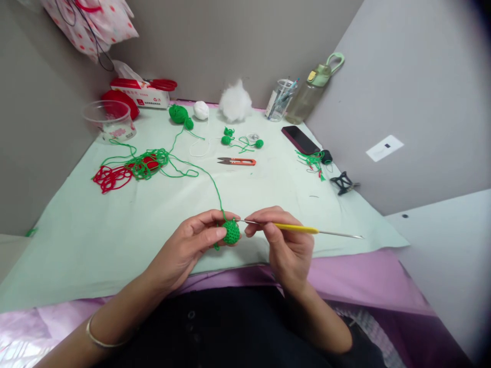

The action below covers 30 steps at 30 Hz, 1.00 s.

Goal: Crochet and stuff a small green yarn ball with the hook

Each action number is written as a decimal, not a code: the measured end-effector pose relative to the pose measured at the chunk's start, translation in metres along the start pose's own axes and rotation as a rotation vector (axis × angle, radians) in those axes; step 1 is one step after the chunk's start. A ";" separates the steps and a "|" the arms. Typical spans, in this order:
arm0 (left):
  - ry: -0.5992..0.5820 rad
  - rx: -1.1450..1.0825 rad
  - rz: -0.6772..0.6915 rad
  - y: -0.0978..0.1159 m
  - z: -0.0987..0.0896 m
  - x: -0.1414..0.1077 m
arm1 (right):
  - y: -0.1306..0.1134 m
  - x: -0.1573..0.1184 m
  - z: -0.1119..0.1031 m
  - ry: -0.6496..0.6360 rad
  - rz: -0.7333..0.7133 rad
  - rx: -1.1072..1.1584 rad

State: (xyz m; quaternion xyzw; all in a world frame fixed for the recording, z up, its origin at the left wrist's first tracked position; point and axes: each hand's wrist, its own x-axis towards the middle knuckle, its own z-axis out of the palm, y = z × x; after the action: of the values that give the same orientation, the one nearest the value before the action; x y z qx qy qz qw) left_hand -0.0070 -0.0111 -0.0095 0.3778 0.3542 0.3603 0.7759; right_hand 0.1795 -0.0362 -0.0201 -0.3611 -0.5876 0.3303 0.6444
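Between the thumb and fingers of my left hand (192, 240) is a small round green crochet piece (231, 232). My right hand (289, 245) grips a crochet hook (295, 228) by its yellow handle, pen-fashion. The hook's thin metal tip meets the top edge of the green piece; whether it has caught a loop is too small to tell. From the piece a strand of green yarn (215, 186) runs up and left across the cloth to a loose green tangle (148, 163). A short bit of green yarn hangs below my left fingers.
Orange-handled thread snips (237, 161) lie ahead of my hands, with small green crochet pieces (227, 139) beyond. Red yarn (112, 178) and a clear tub (118, 122) are on the left. White stuffing (235, 102), a pen cup (281, 100), a bottle (309, 94) and a phone (300, 140) stand or lie farther back.
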 end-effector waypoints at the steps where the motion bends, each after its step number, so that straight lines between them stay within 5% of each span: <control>1: -0.001 0.003 0.004 0.000 0.000 0.000 | 0.000 0.000 0.000 0.000 -0.002 -0.006; 23: 0.034 0.064 0.055 -0.003 -0.001 -0.001 | -0.003 -0.001 -0.002 -0.023 -0.016 -0.096; 30: 0.049 0.157 0.134 -0.006 -0.002 -0.001 | -0.007 0.001 -0.006 -0.141 -0.180 -0.344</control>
State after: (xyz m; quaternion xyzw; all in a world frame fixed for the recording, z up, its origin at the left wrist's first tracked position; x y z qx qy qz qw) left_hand -0.0076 -0.0143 -0.0152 0.4515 0.3742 0.3918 0.7090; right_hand 0.1854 -0.0396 -0.0138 -0.3877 -0.7089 0.1909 0.5574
